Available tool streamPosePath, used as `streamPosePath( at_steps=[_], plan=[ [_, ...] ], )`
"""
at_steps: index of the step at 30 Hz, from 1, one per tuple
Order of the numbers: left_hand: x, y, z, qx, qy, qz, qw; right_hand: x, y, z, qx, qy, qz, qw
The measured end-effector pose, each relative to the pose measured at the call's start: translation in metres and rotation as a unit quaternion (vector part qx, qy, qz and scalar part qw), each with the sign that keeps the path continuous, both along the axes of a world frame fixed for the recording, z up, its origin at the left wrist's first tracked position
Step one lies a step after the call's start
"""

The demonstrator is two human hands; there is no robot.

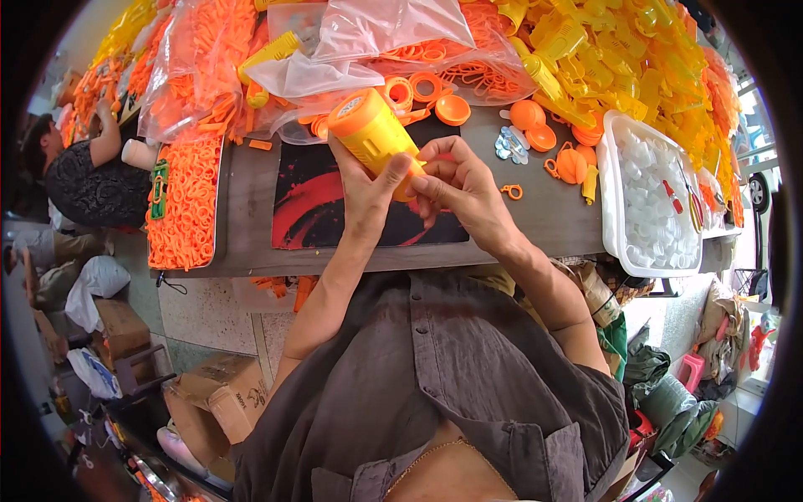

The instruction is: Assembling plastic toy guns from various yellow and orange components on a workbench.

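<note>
My left hand (368,188) is wrapped round a yellow plastic cylinder (378,138), like a flashlight body, with an orange end. It is tilted, its orange end up and to the left, over a black and red mat (314,201). My right hand (458,186) is closed at the cylinder's lower end, thumb and fingers pinched together there. Whatever small piece lies in that pinch is mostly hidden by the fingers. Behind the cylinder lie orange rings (426,85) and an orange cup-shaped cap (452,110). To the right of my right hand is a small orange clip (512,192).
Orange clips fill a tray (219,205) at left. A white bin (611,197) of clear pieces, with a red-handled tool (672,197), stands at right. Yellow housings (594,58) and bagged orange parts (205,58) pile up behind. Another person (96,176) works at far left.
</note>
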State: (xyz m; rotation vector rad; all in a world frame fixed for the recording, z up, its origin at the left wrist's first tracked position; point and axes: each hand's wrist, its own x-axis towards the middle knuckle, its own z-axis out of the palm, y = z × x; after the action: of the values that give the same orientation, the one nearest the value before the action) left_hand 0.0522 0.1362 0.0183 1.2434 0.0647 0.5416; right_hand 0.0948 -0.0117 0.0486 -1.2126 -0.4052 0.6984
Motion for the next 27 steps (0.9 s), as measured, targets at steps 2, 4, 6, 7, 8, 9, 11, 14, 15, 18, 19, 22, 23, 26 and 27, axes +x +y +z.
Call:
streamPosePath(
  at_steps=[2, 4, 6, 7, 8, 9, 11, 14, 15, 18, 19, 22, 23, 26, 27],
  plan=[
    [0.0, 0.0, 0.001, -0.002, -0.004, -0.022, 1.0, 0.0, 0.001, -0.004, -0.002, 0.005, 0.009, 1.0],
    [-0.001, -0.002, 0.003, -0.007, 0.013, -0.014, 1.0, 0.0, 0.003, -0.008, -0.013, -0.005, -0.001, 1.0],
    [-0.002, -0.001, 0.004, 0.002, 0.002, -0.007, 1.0, -0.003, 0.001, 0.004, -0.17, -0.155, -0.002, 0.973],
    [-0.001, -0.001, 0.004, 0.012, -0.009, -0.003, 1.0, -0.003, 0.001, 0.009, -0.318, -0.298, -0.006, 0.9],
    [-0.002, 0.001, 0.004, 0.011, -0.009, -0.003, 1.0, -0.003, 0.001, 0.01, -0.318, -0.299, -0.006, 0.9],
    [-0.003, 0.004, 0.004, 0.0, -0.008, -0.003, 1.0, -0.003, 0.002, 0.01, -0.283, -0.39, -0.056, 0.874],
    [-0.007, 0.002, 0.006, -0.015, -0.007, -0.011, 1.0, 0.002, 0.001, 0.005, -0.181, -0.422, -0.041, 0.888],
    [-0.011, -0.001, 0.005, -0.029, 0.005, 0.021, 0.999, -0.007, 0.022, -0.021, -0.071, -0.259, -0.04, 0.963],
    [-0.012, 0.003, 0.001, -0.041, 0.006, 0.041, 0.998, -0.009, 0.031, -0.028, -0.065, -0.272, -0.055, 0.958],
    [-0.021, 0.021, 0.001, -0.067, 0.015, 0.054, 0.996, -0.006, 0.042, -0.03, -0.032, -0.237, -0.003, 0.971],
    [-0.027, 0.028, -0.003, -0.065, 0.015, 0.036, 0.997, -0.008, 0.041, -0.027, -0.044, -0.31, -0.017, 0.95],
    [-0.044, 0.055, 0.0, -0.012, 0.021, -0.032, 0.999, -0.002, 0.029, -0.028, -0.074, -0.365, -0.015, 0.928],
    [-0.056, 0.055, 0.001, 0.096, 0.059, -0.014, 0.994, 0.002, 0.024, -0.027, -0.111, -0.35, -0.003, 0.93],
    [-0.065, 0.057, 0.014, 0.681, 0.055, 0.185, 0.706, 0.003, 0.021, -0.017, -0.212, -0.356, 0.005, 0.91],
    [-0.063, 0.044, 0.018, 0.754, 0.043, 0.133, 0.642, -0.002, 0.025, -0.017, -0.187, -0.371, 0.026, 0.909]
  ],
)
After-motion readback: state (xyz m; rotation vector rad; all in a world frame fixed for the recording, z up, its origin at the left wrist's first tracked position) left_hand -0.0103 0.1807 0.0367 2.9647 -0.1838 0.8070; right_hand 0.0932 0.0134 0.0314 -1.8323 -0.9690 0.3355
